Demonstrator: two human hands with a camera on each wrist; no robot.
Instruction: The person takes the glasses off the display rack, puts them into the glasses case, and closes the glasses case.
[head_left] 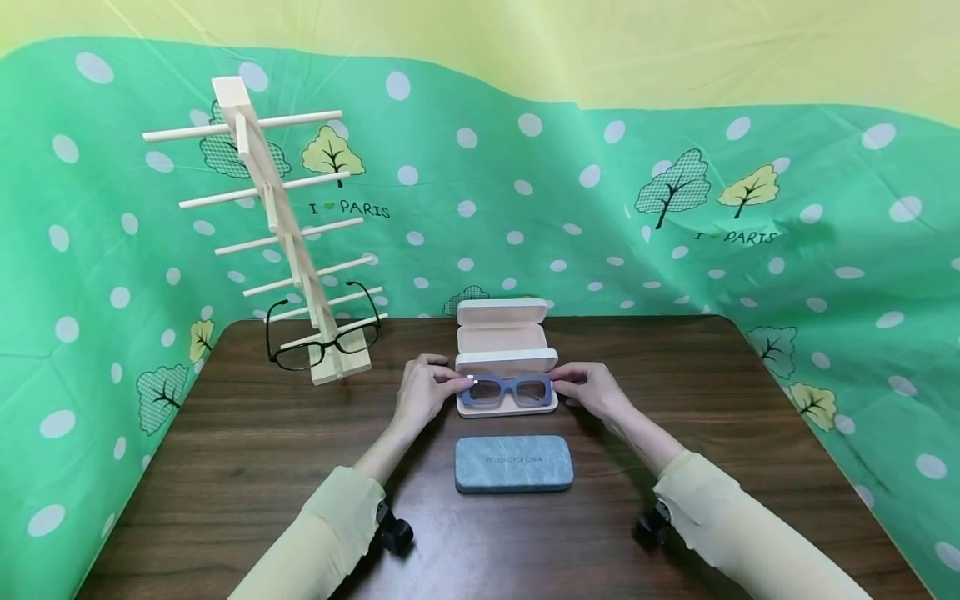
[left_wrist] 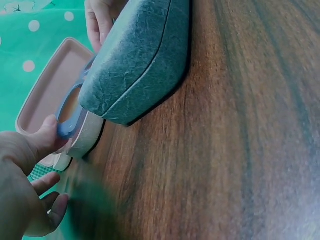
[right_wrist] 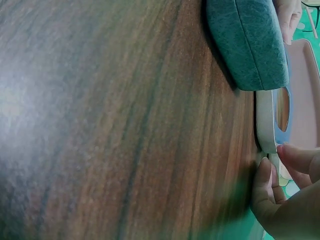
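Blue-framed glasses (head_left: 507,379) are held by both hands at the front of an open, pale-lined glasses case (head_left: 507,411). My left hand (head_left: 422,390) pinches their left end between thumb and fingers. The left wrist view shows the thumb (left_wrist: 49,131) pressed on the blue frame (left_wrist: 70,125), the lower fingers spread loosely. At the other end, my right hand (head_left: 592,390) pinches the frame by its corner; its fingertips (right_wrist: 283,150) meet there in the right wrist view. Closed in front lies a grey-blue glasses case (head_left: 513,467) with lettering, partly hiding the glasses in both wrist views.
Behind the held glasses stands another open pale case (head_left: 501,312). To the left, a wooden glasses rack (head_left: 277,200) with several crossbars leans upward, black-framed glasses (head_left: 326,343) on its lowest part. A green dotted cloth (head_left: 525,208) hangs behind the brown wooden table (head_left: 225,467).
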